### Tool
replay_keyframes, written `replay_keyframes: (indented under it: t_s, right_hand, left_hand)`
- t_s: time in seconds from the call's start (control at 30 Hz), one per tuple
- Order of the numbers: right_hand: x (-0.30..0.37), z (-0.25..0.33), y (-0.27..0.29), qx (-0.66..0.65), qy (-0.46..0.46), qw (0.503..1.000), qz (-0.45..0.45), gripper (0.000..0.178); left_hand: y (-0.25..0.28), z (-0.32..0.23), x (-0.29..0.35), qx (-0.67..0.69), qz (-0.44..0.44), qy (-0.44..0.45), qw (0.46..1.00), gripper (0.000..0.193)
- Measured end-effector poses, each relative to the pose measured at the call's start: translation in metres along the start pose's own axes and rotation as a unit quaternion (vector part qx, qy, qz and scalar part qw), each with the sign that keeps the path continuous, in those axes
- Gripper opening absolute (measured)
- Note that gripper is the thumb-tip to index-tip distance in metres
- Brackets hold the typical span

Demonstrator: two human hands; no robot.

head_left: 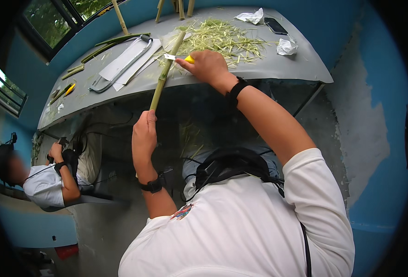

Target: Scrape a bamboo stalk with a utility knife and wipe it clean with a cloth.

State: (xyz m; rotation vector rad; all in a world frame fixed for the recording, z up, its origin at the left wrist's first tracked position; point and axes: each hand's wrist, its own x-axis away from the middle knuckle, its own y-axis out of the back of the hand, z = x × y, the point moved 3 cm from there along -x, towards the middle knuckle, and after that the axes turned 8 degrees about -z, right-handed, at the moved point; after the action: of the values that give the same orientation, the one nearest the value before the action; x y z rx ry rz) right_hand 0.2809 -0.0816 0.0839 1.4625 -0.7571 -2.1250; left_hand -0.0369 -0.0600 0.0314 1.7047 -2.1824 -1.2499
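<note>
At centre frame the left hand [144, 134] is closed around the lower end of a green bamboo stalk [166, 71] slanting up onto the grey table [300, 64]. The right hand [207, 64] grips a yellow-handled knife [180, 58], blade against the stalk, beside the shavings [222, 37].

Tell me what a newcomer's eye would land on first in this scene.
First the long green bamboo stalk running off the near edge of the grey table, its lower end in the left hand, while the right hand sets a yellow-handled knife against it. Just beyond lies a heap of pale green shavings. Further left on the table rests a hand saw on white paper.
</note>
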Motion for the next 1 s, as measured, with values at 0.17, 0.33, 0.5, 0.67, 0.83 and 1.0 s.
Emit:
replay_keyframes:
  t_s: [0.17, 0.33, 0.5, 0.67, 0.83, 1.0]
  right_hand:
    - [0.002, -0.008, 0.000, 0.008, 0.019, 0.999, -0.034, 0.081]
    - [0.004, 0.006, 0.001, -0.045, 0.055, 0.997, -0.041, 0.077]
    - [0.005, 0.009, 0.006, -0.021, 0.081, 0.996, -0.013, 0.085]
    - [0.003, 0.009, 0.007, -0.015, 0.046, 0.998, 0.039, 0.090]
    - [0.003, 0.005, 0.005, -0.018, 0.017, 1.000, 0.003, 0.091]
    - [0.004, -0.004, 0.005, 0.003, 0.005, 1.000, 0.013, 0.092]
  left_hand:
    - [0.006, 0.019, 0.009, 0.057, 0.037, 0.016, 0.998, 0.056]
    - [-0.006, 0.016, -0.012, 0.046, 0.036, 0.035, 0.998, 0.057]
    - [-0.032, -0.006, -0.044, 0.037, 0.003, 0.018, 0.999, 0.062]
    - [-0.037, -0.014, -0.046, 0.026, -0.004, 0.040, 0.999, 0.068]
    - [-0.019, -0.004, -0.007, 0.019, -0.001, 0.060, 0.998, 0.074]
    - [-0.023, -0.002, -0.006, 0.036, 0.017, 0.043, 0.998, 0.074]
